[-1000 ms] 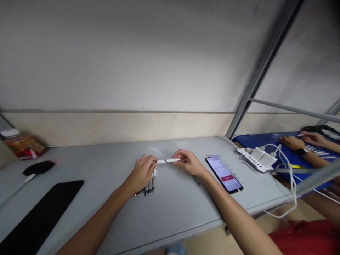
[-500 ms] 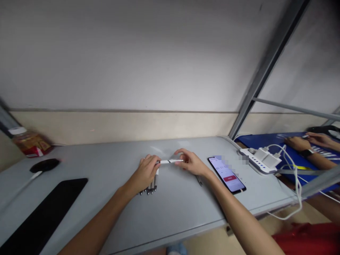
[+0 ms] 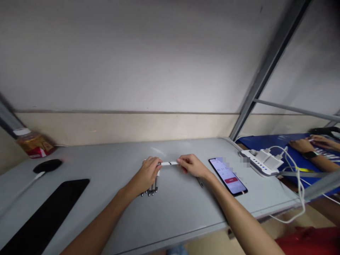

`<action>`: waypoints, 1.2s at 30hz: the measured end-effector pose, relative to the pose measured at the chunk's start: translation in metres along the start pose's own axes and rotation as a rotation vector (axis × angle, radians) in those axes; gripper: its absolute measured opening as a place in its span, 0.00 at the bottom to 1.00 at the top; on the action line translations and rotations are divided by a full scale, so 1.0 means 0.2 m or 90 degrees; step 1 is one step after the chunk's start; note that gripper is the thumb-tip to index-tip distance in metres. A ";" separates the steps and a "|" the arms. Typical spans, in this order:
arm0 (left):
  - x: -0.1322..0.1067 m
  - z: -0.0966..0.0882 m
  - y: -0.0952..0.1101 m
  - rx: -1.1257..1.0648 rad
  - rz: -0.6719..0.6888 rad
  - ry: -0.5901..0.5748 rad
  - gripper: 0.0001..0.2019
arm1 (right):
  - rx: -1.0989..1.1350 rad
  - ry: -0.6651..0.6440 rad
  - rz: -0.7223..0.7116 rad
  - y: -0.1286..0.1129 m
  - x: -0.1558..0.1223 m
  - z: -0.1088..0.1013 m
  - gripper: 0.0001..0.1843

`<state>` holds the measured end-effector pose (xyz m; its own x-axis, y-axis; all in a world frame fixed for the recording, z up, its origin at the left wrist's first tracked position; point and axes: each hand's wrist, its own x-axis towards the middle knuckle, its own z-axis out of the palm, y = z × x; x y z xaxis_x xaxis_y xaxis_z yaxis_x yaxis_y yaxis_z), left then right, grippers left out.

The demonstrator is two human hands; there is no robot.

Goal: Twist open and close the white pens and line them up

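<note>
Seemingly working at one end of the white pen (image 3: pixel 166 163), left of the phone (image 3: pixel 228 177); clamping it between left hand (image 3: pixel 149 172) and right hand (image 3: pixel 191 165), with 1 grip per end; probably needing steady alignment.

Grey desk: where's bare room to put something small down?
Between the black slab and the left hand, and between the pens and the near edge of the desk. Crowded: under that hand, and on the right with the phone and power strip.
</note>
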<state>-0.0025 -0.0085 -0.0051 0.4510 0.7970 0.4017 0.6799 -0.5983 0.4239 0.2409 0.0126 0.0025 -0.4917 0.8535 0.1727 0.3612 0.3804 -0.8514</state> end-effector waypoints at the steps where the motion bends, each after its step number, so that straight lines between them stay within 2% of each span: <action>1: 0.00 0.00 0.00 -0.002 0.001 0.001 0.11 | -0.004 -0.003 0.005 0.00 0.00 0.00 0.23; 4: 0.00 0.00 0.00 0.001 -0.008 0.008 0.11 | -0.007 0.040 -0.043 -0.01 0.00 0.00 0.18; 6: 0.00 0.00 0.00 -0.003 -0.018 0.011 0.11 | -0.018 0.066 -0.075 -0.01 0.00 0.00 0.19; 8: 0.00 0.00 -0.01 -0.009 -0.021 0.009 0.11 | -0.039 0.056 -0.066 -0.01 0.00 0.00 0.14; 11: -0.01 0.00 -0.01 -0.011 -0.017 0.003 0.11 | -0.058 0.025 -0.027 -0.02 0.00 0.01 0.23; 12: -0.01 0.01 -0.01 -0.010 -0.014 0.004 0.12 | -0.058 0.026 -0.028 -0.02 0.00 0.01 0.24; 14: -0.01 0.01 -0.02 -0.008 -0.013 0.007 0.12 | -0.050 0.044 -0.053 -0.03 -0.01 0.01 0.18; 17: -0.01 0.01 -0.03 -0.009 -0.021 0.002 0.12 | -0.057 0.069 -0.098 -0.05 -0.01 0.01 0.18; 19: -0.01 0.01 -0.03 -0.005 -0.018 -0.009 0.13 | -0.084 0.075 -0.099 -0.06 -0.01 0.01 0.13; 21: 0.00 0.01 -0.03 0.010 -0.003 -0.014 0.12 | -0.087 0.073 -0.072 -0.06 -0.01 0.02 0.16; 23: 0.00 0.00 -0.02 0.047 0.016 -0.011 0.12 | -0.028 0.048 -0.020 -0.05 0.00 0.03 0.20; 25: 0.01 -0.01 -0.01 0.110 0.041 -0.005 0.13 | 0.093 -0.002 0.043 -0.05 0.00 0.04 0.21; 29: 0.00 -0.05 0.02 0.278 0.104 0.034 0.12 | 0.393 -0.141 0.176 -0.05 0.00 0.05 0.18; 32: 0.00 -0.06 0.04 0.366 0.132 0.063 0.13 | 0.495 -0.230 0.251 -0.06 0.01 0.04 0.18; 34: 0.00 -0.06 0.05 0.376 0.129 0.068 0.13 | 0.485 -0.199 0.248 -0.07 0.01 0.04 0.18; 36: 0.00 -0.05 0.06 0.344 0.105 0.067 0.13 | 0.405 -0.092 0.182 -0.08 0.01 0.05 0.19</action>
<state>-0.0003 -0.0156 0.0086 0.5349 0.6676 0.5179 0.8168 -0.5655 -0.1147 0.2261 0.0053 0.0108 -0.5628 0.8162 -0.1307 -0.0190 -0.1709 -0.9851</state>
